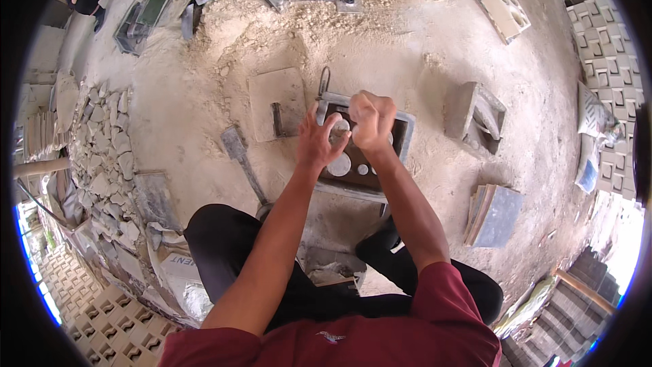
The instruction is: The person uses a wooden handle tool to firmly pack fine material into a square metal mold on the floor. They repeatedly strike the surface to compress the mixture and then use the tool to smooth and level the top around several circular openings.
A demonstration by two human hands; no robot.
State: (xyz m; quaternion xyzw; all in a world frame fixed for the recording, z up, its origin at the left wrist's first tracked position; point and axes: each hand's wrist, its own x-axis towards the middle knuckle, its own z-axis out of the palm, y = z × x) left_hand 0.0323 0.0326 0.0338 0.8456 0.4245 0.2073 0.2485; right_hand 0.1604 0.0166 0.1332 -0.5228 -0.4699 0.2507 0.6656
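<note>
A rectangular metal mould [408, 137] sits on the floor in front of me. Inside it stand several round grey cylinders, including a wide one [339, 164] and a small one [363, 169]. My left hand [316, 141] reaches over the mould's left side, its thumb and fingers curved around a round grey cylinder [339, 129]. Beside it, my right hand [371, 121] is closed in a fist above the mould's far part. Whatever that fist may hold is hidden. A thin metal loop [324, 80] sticks out at the mould's far left corner.
A flat-bladed tool [234, 144] lies left of the mould, near a square plate [293, 88]. Sandy mix [265, 41] is heaped beyond. Rightward are another box mould [456, 110], a block with round hollows [508, 17] and leaning boards [499, 217]. Broken pieces [102, 156] lie at left.
</note>
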